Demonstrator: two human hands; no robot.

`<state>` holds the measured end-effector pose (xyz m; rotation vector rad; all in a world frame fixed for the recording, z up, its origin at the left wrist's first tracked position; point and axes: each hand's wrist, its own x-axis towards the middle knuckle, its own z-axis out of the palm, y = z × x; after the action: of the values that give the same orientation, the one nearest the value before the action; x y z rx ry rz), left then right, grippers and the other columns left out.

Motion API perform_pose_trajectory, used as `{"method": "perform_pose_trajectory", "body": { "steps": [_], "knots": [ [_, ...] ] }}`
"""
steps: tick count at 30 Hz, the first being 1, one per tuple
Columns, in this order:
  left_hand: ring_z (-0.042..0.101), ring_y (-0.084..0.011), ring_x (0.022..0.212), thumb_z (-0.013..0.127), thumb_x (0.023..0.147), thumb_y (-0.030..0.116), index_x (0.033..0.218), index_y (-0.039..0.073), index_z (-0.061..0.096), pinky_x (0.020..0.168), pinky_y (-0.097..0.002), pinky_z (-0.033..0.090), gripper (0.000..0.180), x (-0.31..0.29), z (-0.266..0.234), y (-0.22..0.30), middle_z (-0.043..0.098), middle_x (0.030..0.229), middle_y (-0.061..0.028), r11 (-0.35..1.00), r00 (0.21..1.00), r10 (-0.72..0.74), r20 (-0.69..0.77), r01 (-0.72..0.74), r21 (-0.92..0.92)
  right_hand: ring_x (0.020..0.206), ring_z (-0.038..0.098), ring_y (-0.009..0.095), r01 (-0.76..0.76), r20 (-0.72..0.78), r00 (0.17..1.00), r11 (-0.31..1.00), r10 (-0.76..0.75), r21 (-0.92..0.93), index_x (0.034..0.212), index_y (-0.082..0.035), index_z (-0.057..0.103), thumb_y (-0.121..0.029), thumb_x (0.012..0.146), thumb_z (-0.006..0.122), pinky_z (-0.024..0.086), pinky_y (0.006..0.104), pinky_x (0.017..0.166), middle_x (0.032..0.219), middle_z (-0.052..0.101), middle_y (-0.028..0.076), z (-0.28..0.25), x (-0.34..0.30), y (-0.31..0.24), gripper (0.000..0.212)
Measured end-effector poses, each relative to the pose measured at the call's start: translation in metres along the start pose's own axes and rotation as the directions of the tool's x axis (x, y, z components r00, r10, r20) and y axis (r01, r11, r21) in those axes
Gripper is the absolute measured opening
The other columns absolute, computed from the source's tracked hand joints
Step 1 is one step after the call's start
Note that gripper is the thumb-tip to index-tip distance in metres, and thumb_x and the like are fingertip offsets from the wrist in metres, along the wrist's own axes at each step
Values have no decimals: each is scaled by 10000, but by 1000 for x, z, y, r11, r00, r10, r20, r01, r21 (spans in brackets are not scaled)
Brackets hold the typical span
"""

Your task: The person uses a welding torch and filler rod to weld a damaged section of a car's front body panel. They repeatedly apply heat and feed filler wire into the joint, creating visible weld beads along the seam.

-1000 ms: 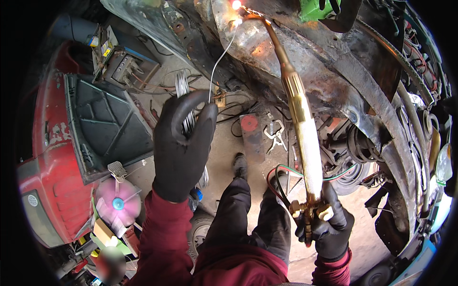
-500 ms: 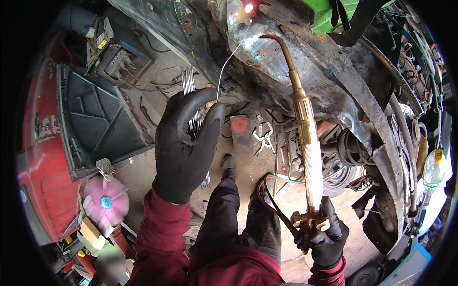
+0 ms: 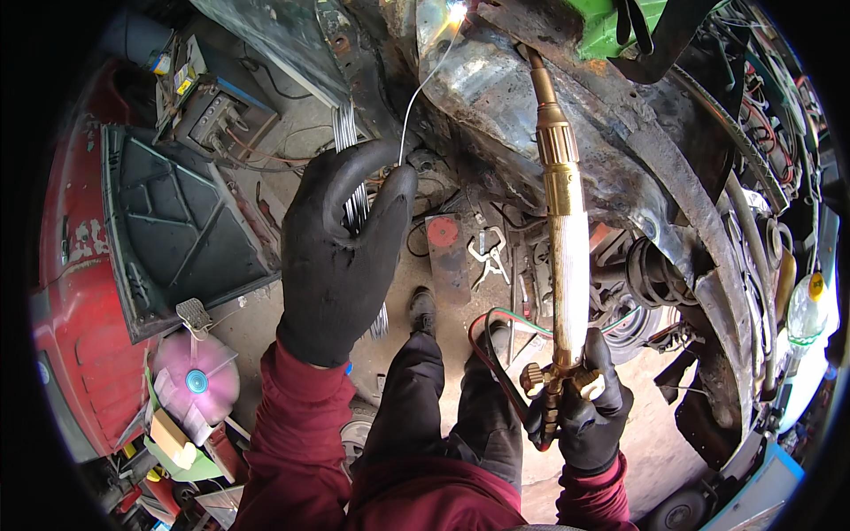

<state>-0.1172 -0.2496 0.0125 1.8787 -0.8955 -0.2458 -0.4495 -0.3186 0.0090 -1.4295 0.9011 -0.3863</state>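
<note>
Black-gloved, the left hand (image 3: 341,243) sits left of the middle of the frame, pinching a thin silver wire (image 3: 406,119) between thumb and forefinger. The wire bends upward to a bright glow (image 3: 456,12) at the top edge, against a worn, rusty metal panel (image 3: 496,88). A coil (image 3: 343,128) of silver wire shows above the hand, in the gap behind the thumb, and beside the wrist; how it is held there I cannot tell.

The right hand (image 3: 595,416), gloved too, grasps the lower end of a brass torch (image 3: 567,248) right of centre, its thumb raised near the knobs (image 3: 534,379). The torch stands nearly upright in the frame, and its tip is hidden behind the metal at the top.

Red and green hoses (image 3: 522,321) curve beside it. A locking clamp (image 3: 489,257) lies on the floor near the centre. At lower left are a pink fan (image 3: 197,382) and a red car (image 3: 84,345).
</note>
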Motion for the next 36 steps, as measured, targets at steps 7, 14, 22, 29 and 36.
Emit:
{"method": "perform_pose_trajectory", "body": {
  "steps": [7, 14, 22, 29, 36],
  "knots": [
    [565, -54, 859, 696, 1088, 104, 1313, 10, 713, 725, -255, 458, 243, 4, 1, 1, 681, 1012, -11, 998, 999, -40, -14, 40, -40, 979, 742, 236, -60, 39, 998, 987, 55, 146, 1690, -34, 416, -280, 1029, 759, 577, 359, 863, 1245, 750, 195, 0, -2, -3, 784],
    [707, -217, 1082, 753, 1043, 107, 1275, 4, 718, 955, -366, 548, 256, 5, 2, 3, 732, 1188, -136, 994, 996, -88, -29, 86, -66, 593, 729, 226, 71, 29, 997, 996, -69, -56, 1745, -151, 332, -487, 1057, 738, 574, 316, 488, 931, 775, 205, -4, 2, 7, 866],
    [699, -200, 1075, 761, 1040, 107, 1283, 10, 718, 937, -361, 552, 265, 4, 2, 3, 726, 1195, -125, 993, 994, -102, -32, 99, -71, 1226, 732, 241, -108, -12, 994, 992, 109, 67, 1619, 49, 508, -549, 978, 806, 564, 378, 1060, 1425, 731, 209, -2, 0, -7, 926],
    [695, -194, 1076, 754, 1043, 98, 1292, -1, 712, 936, -358, 551, 271, 3, 3, 4, 723, 1199, -125, 993, 995, -99, -35, 96, -71, 1206, 748, 248, -134, -20, 990, 984, 137, 119, 1624, 45, 507, -298, 988, 842, 569, 375, 1059, 1405, 744, 206, -3, 0, -8, 796],
    [693, -200, 1070, 739, 1047, 91, 1291, -11, 711, 939, -362, 548, 266, -2, 2, 8, 722, 1186, -131, 983, 989, -145, -6, 143, -111, 1017, 777, 204, -103, 9, 995, 990, 103, 95, 1650, 3, 489, -207, 1017, 787, 610, 339, 904, 1269, 785, 189, -7, -10, -7, 730]
  ]
}}
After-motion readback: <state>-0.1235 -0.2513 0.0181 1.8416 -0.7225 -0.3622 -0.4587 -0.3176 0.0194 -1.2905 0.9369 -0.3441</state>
